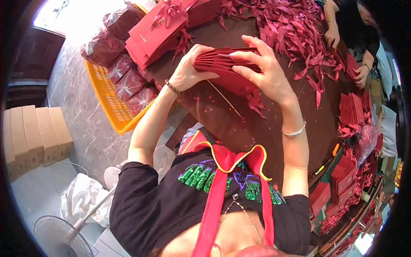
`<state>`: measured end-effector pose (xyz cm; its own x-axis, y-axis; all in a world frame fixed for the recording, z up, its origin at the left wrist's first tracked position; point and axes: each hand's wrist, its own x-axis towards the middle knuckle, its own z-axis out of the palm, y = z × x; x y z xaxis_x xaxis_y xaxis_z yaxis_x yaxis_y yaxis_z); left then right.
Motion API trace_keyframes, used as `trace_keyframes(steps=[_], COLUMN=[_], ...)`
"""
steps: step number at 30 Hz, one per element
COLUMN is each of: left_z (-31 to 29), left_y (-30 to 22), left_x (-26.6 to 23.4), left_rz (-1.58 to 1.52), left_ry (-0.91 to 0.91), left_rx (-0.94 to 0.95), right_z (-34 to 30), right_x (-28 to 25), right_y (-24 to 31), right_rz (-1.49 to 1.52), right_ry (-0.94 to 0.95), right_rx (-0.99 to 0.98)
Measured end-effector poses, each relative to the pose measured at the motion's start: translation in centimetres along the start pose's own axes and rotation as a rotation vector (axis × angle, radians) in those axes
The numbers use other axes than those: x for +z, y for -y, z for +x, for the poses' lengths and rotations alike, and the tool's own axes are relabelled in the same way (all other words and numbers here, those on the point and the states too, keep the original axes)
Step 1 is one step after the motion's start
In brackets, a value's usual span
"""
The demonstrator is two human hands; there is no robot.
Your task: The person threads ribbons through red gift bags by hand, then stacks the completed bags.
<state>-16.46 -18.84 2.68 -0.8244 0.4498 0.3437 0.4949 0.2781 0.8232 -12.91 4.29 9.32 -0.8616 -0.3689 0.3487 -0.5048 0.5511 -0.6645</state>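
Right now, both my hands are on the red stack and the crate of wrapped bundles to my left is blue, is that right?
Not quite: the crate is yellow-orange, not blue, as the head view shows. It does sit to your left, and your left hand and right hand are on the red stack.

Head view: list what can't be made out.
Head view:
Red stack: layers too tightly packed to count; right hand covers part.
Thin stick: upper end hidden by the stack or left hand.
Orange crate: bottom hidden by wrapped bundles.
Fan: lower part cut off by the bottom edge.
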Motion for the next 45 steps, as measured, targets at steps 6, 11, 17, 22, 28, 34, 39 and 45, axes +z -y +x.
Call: trace_keyframes(steps=[6,11,17,22,28,34,39,45], left_z=[-0.1,-0.1,-0.1,-0.1,0.0,0.1,0.6,0.7], left_y=[-0.4,-0.3,-0.1,-0.2,-0.9,-0.5,-0.4,1.5], left_x=[0.5,0.9,0.6,0.2,0.3,0.4,0.8,1.5], left_rz=[-0.207,-0.154,-0.182,-0.152,-0.210,-0.210,-0.148,-0.203], left_ry=[0.020,-0.006,0.018,0.056,0.077,0.066,0.019,-0.098], left_rx=[-0.108,-0.189,-0.152,-0.134,-0.159,-0.141,-0.192,-0.132], right_z=[0.9,0.2,-0.6,-0.8,-0.3,-0.3,-0.1,-2.6], right_x=[-0.9,-1.5,-2.4,-2.4,-2.1,-0.2,0.6,0.4], right_y=[0.5,-0.8,-0.3,-1.4,-1.8,-1.0,-2.4,-7.4], right_rz=[-0.023,0.001,-0.146,-0.156,0.065,-0.179,0.172,0.039], right_ry=[0.126,0.106,0.035,0.059,0.111,0.019,-0.117,-0.492], right_rx=[0.011,0.149,0.082,0.090,0.174,0.094,0.151,0.187])
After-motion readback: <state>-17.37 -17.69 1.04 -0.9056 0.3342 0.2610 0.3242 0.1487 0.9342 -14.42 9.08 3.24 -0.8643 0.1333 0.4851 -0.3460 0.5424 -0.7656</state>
